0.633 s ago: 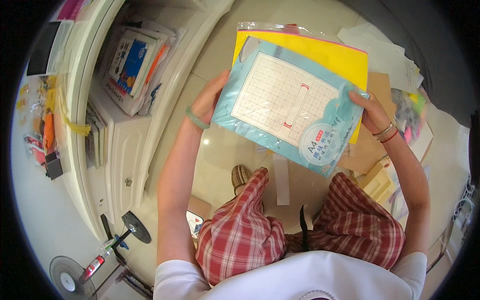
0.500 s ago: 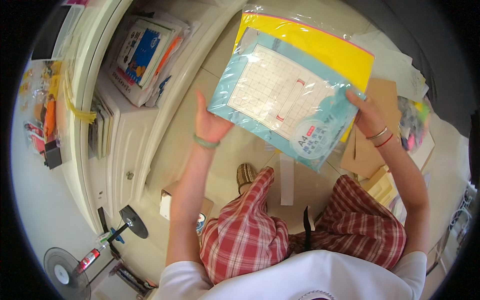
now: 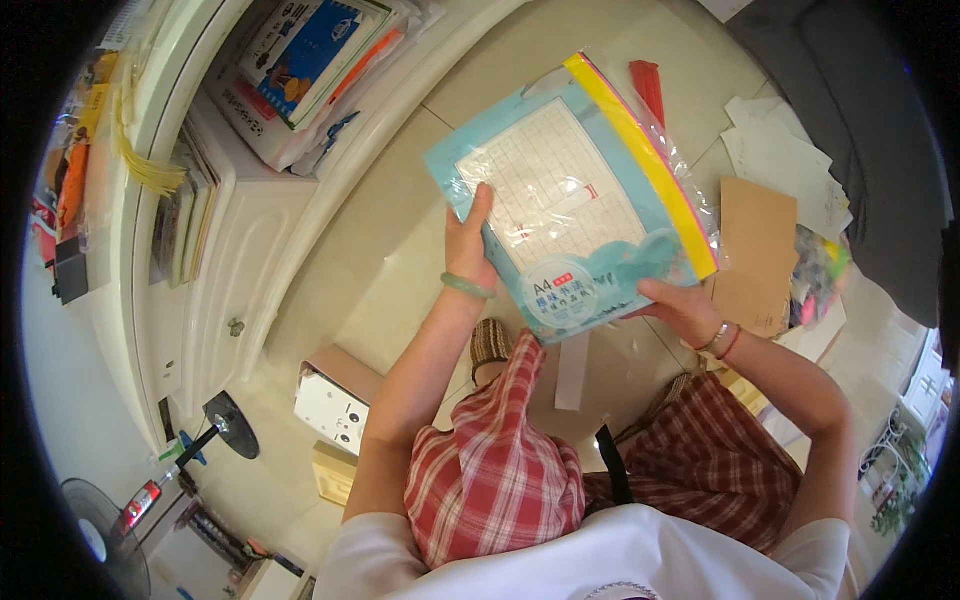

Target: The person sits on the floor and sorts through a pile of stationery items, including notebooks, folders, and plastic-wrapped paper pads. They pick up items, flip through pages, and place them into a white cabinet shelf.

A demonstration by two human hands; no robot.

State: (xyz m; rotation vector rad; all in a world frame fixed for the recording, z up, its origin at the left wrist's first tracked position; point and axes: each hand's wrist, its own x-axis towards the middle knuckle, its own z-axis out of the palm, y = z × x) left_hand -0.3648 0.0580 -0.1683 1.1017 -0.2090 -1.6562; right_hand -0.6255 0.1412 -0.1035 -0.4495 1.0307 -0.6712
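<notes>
Blue packet point(image 3: 556, 165), left hand point(image 3: 468, 245) angled upward, right hand point(image 3: 688, 313) leftward, both gripping

A: What is the colour of the packet point(image 3: 572, 218)?
B: Teal, with a white gridded panel point(image 3: 546, 180).
A: The sheet point(image 3: 647, 165) behind it?
B: Yellow, edged pink.
A: The trousers point(image 3: 500, 465)?
B: Red-and-white plaid.

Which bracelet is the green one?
The thick bangle on the wrist of the left hand; the right hand has a thin red band and a silvery one.
</notes>
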